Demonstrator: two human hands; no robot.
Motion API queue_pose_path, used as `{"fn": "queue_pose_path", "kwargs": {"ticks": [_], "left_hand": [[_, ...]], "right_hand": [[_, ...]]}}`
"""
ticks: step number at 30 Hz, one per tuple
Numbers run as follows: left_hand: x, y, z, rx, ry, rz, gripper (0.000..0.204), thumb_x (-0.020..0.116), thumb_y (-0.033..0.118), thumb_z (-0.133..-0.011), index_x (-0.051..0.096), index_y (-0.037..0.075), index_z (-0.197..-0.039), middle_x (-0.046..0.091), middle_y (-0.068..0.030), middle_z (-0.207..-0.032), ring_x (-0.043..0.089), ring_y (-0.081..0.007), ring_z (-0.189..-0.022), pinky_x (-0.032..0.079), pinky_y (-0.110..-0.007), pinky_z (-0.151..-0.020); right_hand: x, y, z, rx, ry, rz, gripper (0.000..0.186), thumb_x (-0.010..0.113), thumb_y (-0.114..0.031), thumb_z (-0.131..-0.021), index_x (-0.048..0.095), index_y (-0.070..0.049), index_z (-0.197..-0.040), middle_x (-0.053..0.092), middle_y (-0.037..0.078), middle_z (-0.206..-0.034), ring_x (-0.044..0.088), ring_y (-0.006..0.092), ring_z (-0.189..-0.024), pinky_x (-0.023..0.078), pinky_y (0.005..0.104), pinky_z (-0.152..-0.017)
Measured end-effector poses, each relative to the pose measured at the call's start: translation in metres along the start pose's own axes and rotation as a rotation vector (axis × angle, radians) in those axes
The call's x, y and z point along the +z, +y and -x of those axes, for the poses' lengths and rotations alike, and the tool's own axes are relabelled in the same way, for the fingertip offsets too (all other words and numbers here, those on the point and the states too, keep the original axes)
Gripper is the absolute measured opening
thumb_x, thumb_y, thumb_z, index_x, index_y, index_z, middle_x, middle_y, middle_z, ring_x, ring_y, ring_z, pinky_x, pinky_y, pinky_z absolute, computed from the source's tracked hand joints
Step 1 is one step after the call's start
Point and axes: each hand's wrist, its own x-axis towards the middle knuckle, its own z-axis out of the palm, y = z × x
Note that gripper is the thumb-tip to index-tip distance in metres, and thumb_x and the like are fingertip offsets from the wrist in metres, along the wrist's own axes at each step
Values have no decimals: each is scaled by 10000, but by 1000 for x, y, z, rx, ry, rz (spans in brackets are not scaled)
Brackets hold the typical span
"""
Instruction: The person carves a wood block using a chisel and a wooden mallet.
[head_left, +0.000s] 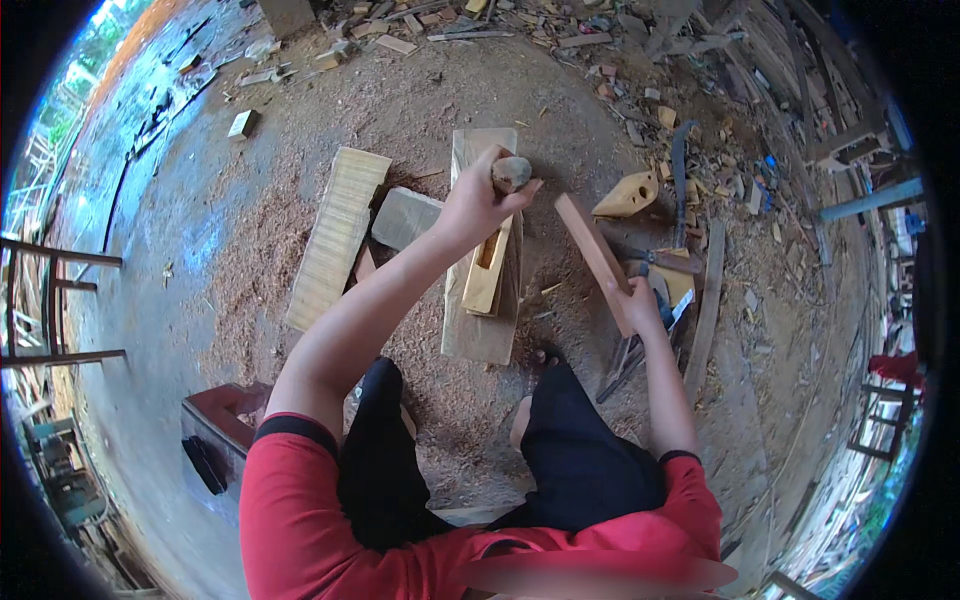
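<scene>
My left hand (474,205) is closed around a rounded, grey-brown lump (511,174), perhaps stone or the end of a wooden tool, above the far part of a flat wooden board (463,330). Just below that hand, a pale wooden block with a slot (482,285), resembling a plane body, lies on the board. In my right hand (640,308) is a long, straight wooden strip (592,250), gripped near its closer end. It slants away to the left, its far end apart from my left hand.
Left of the board are a wide plank (338,235) and a grey-brown block (407,219). To the right lie a holed yellowish wooden block (628,195), a curved dark blade (682,180) and a narrow plank (705,310). A dark red box (215,440) stands at left. Shavings and scraps cover the ground.
</scene>
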Motion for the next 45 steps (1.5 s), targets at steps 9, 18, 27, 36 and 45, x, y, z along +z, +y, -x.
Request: {"fn": "queue_pose_path", "kwargs": {"ticks": [9,18,27,36,45], "left_hand": [[0,7,-2,-71,-58,-47,322,689,176,-733,479,22,-923,598,-113,-795,577,-186,-738,463,-306,-657],[-8,-2,3,-99,-81,73,307,676,69,-732,471,31,-957,588,-51,-818,554,-98,-792,460,-269,-696],[-10,-2,5,-16,-45,-16,329,692,86,-680,462,29,-908,562,-100,-786,545,-168,-731,450,-311,-675],[1,-21,9,-24,-66,168,352,660,20,-707,506,42,-1022,601,-91,-832,540,-80,-789,462,-286,-691],[-6,0,3,-73,-78,7,343,697,83,-681,471,39,-936,571,-100,-828,556,-142,-822,450,-309,-725]], "right_hand": [[-122,-114,74,-673,249,-469,682,622,-434,-775,436,60,-1206,568,182,-1068,546,243,-1001,407,347,-872],[-124,-119,106,-712,379,-383,698,605,-502,-744,466,0,-1209,575,171,-1065,540,268,-1029,406,353,-867],[-134,-151,99,-658,179,-336,577,627,-306,-771,457,3,-1227,569,154,-1054,536,221,-999,404,332,-858],[-111,-140,100,-643,35,-238,601,581,-347,-767,453,37,-1211,558,193,-1091,549,280,-1001,402,338,-873],[-104,-135,100,-615,81,-502,645,556,-378,-799,392,45,-1257,496,187,-1177,472,218,-1096,344,330,-932]]}}
